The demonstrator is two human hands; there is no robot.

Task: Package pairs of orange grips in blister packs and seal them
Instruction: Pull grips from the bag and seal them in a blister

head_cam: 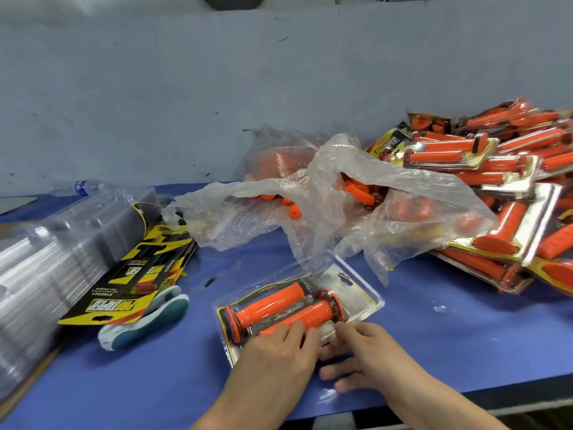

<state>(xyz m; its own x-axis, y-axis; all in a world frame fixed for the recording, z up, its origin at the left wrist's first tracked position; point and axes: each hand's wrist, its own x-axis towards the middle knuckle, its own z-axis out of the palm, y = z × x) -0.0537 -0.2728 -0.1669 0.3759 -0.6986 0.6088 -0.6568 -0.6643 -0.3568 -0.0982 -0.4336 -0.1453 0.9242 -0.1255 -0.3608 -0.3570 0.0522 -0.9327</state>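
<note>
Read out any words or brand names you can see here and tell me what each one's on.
"PRO TAPER": upside down on the top printed card at left.
"SYNERGY": smaller, same card; its other lines are too small.
"PRO TAPER": apparently, blurred, on a yellow card in the pile of sealed packs.
Water bottle label: unreadable.
Blister pack in front: print unreadable.

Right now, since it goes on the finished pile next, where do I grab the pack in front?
Probably pinch the pack by its flat hang-hole tab, coming from the far right: it juts clear of the grips and lies uncovered.
</note>
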